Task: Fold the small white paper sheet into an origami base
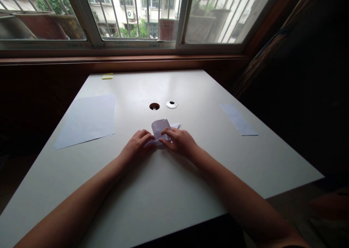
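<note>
Both your hands are on the folded paper (160, 129), mid-table, dead centre in front of you. Your left hand (137, 143) has its fingers curled in, with the tips gripping the paper's lower left edge. Your right hand (180, 142) is also curled, forefinger and thumb pinched on the right side of the fold. The hands sit close, knuckles nearly meeting, and both forearms run back toward the near table edge. One flap of the paper stands up, tilted, just beyond your fingertips. The rest lies flat under them, and a small corner sticks out to the right.

Further out on the white table (163, 197), a round cable hole (154, 106) sits just past the paper, with its loose cap (171, 104) beside it on the right. A plain white sheet (88, 119) lies flat, well off to your left. A narrow paper strip (239, 119) lies well off to your right. A yellow sticky pad (107, 76) sits at the far left corner. The barred window (141, 15) runs along the wall behind the table.
</note>
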`<action>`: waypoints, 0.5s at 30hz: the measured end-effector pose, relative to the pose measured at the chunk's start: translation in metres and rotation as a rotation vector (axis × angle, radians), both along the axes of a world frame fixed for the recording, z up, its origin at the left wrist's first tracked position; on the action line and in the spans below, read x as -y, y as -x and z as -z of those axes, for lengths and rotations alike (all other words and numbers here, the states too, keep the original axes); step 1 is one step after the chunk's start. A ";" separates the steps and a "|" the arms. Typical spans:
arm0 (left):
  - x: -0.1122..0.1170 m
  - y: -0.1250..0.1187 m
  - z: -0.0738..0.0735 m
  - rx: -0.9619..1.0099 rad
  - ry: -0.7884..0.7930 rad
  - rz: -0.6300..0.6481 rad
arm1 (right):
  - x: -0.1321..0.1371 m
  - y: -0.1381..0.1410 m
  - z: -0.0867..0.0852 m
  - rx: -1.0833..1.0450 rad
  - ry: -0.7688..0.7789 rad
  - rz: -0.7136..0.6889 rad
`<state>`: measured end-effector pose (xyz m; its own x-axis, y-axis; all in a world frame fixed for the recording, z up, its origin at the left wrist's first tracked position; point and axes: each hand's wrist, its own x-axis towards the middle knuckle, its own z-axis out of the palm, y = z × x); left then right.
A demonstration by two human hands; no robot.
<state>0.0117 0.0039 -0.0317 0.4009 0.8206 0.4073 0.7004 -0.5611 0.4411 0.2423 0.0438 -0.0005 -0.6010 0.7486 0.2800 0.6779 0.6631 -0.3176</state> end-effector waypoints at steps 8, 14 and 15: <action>0.002 -0.001 -0.006 -0.068 -0.022 0.039 | -0.001 -0.005 -0.010 -0.051 -0.155 0.134; 0.000 0.001 -0.004 -0.060 -0.029 0.052 | -0.003 -0.007 -0.014 -0.054 -0.202 0.212; 0.000 0.001 -0.004 -0.057 -0.030 0.052 | -0.003 -0.008 -0.014 -0.066 -0.207 0.210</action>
